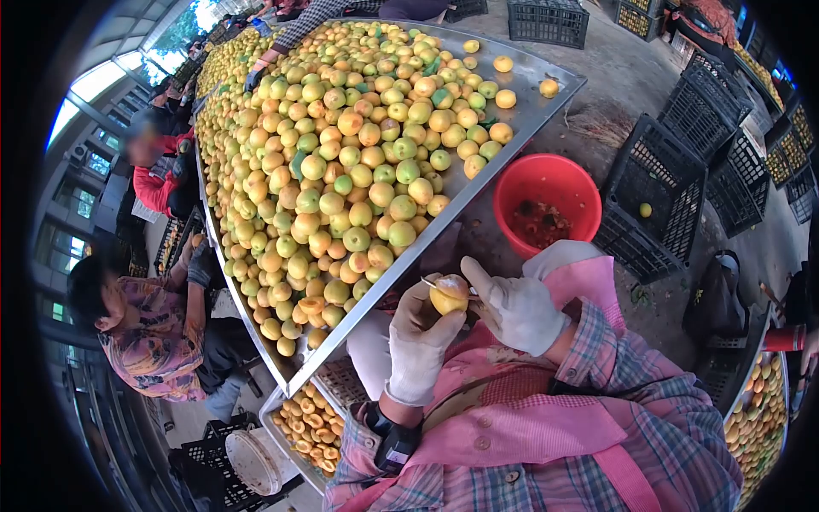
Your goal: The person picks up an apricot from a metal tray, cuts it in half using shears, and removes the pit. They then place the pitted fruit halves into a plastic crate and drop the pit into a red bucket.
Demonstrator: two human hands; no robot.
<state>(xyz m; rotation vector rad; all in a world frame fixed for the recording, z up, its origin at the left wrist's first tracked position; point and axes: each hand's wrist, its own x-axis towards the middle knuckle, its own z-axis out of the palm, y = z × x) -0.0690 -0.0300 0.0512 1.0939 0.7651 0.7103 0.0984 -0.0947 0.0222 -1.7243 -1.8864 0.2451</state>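
Note:
In front of my chest, my left hand (pixel 420 341), in a white glove, is closed around a yellow apricot (pixel 450 294). My right hand (pixel 522 309), also white-gloved, is at the fruit's right side, its fingers closed on a small knife (pixel 474 297). Only a thin pale part of that knife shows; the rest is hidden by glove and fruit. Just beyond both hands is the metal edge of a large tray table (pixel 375 294), heaped with whole yellow-green and orange apricots (pixel 341 171). A few green leaves lie among them.
A red bucket (pixel 546 175) with wet scraps stands beyond my right hand. Halved apricots fill a tray (pixel 311 431) below the table corner. Black crates (pixel 657 200) stand at right. A person in a patterned shirt (pixel 158 341) sits at left; another sleeve (pixel 311 26) reaches over the heap.

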